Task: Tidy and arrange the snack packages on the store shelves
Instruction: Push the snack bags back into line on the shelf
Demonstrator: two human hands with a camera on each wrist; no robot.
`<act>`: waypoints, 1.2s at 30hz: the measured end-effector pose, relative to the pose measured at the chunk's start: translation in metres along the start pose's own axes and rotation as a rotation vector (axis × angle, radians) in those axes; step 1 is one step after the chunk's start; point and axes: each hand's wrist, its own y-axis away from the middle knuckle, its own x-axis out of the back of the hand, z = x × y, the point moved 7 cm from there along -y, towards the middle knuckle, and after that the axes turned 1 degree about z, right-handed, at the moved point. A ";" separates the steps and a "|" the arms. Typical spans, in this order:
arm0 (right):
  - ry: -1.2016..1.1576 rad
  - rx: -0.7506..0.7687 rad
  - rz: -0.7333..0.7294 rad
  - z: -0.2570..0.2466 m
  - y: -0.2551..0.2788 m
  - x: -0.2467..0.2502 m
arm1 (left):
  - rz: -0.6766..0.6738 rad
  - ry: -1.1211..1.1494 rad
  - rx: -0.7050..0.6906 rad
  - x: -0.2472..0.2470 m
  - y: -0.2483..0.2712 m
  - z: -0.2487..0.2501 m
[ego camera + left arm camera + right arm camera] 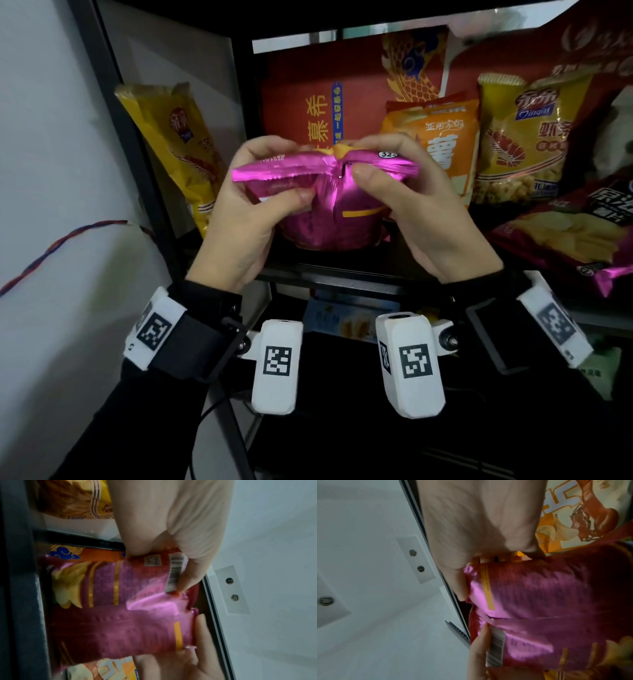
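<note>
Head view first: both hands are up at the shelf (342, 270), clamped on the top of a magenta snack bag (325, 212) that stands upright near the shelf's front edge. The left hand (246, 205) has its thumb across the near face and its fingers curled over the crimped top seam, and the right hand (421, 205) pinches the same seam from the other side, thumb in front. Behind the bag stands an orange chip bag (442, 137), with a yellow shrimp-cracker bag (524, 137) to its right and another yellow bag (178, 150) leaning at the far left. Left wrist view, turned sideways and blurred: the left hand (171, 534) grips the magenta snack bag (128, 615) with its thumb beside a white barcode label (175, 572). Right wrist view, also blurred: the right hand (479, 527) holds the magenta snack bag (547, 595) at its seam, with the orange chip bag (573, 520) just beyond.
</note>
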 end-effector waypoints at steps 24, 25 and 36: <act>-0.422 -0.215 0.297 0.014 -0.006 0.007 | 0.279 0.256 0.285 -0.006 -0.007 -0.014; -0.428 -0.213 0.300 0.014 -0.005 0.008 | 0.268 0.259 0.303 -0.008 -0.007 -0.014; -0.299 0.049 0.299 0.007 0.012 0.011 | -0.161 0.368 0.813 -0.025 0.029 -0.024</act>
